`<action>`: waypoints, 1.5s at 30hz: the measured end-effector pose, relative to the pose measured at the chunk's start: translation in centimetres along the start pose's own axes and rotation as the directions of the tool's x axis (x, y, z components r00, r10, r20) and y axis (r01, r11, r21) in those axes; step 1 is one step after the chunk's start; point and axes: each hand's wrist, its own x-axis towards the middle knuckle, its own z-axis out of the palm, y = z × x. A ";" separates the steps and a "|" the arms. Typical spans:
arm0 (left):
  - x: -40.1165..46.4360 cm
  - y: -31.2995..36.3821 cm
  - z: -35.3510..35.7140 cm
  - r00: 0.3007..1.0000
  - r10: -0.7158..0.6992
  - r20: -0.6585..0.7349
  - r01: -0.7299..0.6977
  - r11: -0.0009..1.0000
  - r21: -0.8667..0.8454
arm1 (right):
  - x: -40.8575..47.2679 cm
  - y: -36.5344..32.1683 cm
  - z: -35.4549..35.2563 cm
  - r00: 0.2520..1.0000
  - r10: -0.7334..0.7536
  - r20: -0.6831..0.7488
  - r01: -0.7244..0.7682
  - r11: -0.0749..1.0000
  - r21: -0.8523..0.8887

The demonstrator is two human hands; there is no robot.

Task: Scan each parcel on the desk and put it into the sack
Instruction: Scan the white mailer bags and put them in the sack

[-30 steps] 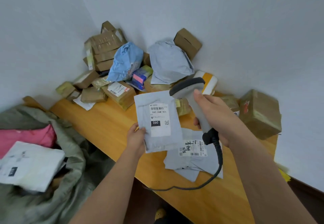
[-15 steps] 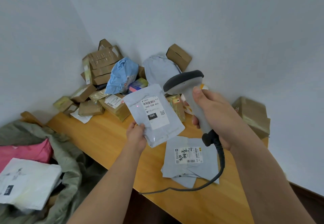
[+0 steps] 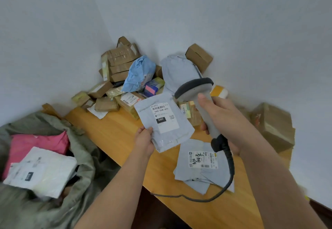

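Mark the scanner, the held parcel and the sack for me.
scanner (image 3: 206, 114): head view, on its grey handle above the fingers.
held parcel (image 3: 164, 119): head view, on its white label.
sack (image 3: 84, 149): head view, on its green cloth rim.

Wooden desk (image 3: 115, 130) bears piled parcels (image 3: 125, 78) and grey mailers (image 3: 201, 166).

The sack (image 3: 84, 158) runs off the left and bottom edges, smeared by blur. The scanner (image 3: 201, 101) hides parcels behind it (their labels unreadable), and its cable's (image 3: 179, 196) far end vanishes below the desk (image 3: 115, 130).
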 end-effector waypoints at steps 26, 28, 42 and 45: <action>6.5 16.2 -34.8 0.433 0.366 -0.824 -0.116 0.929 0.352 | 2.4 2.9 30.4 0.945 0.010 0.327 -0.001 1.000 -0.026; 6.3 15.3 -33.6 0.486 0.385 -0.784 -0.079 0.913 0.400 | 2.6 3.4 29.9 0.953 0.038 0.300 -0.030 0.999 -0.032; 2.4 -2.6 -13.1 0.905 0.358 -0.230 -0.129 0.745 0.654 | 1.7 7.7 10.9 0.985 0.166 0.042 -0.167 0.985 0.031; 1.0 -9.2 -8.9 0.981 0.183 -0.066 -0.076 0.672 0.736 | 1.0 10.1 5.1 0.975 0.220 -0.041 -0.219 0.975 0.028</action>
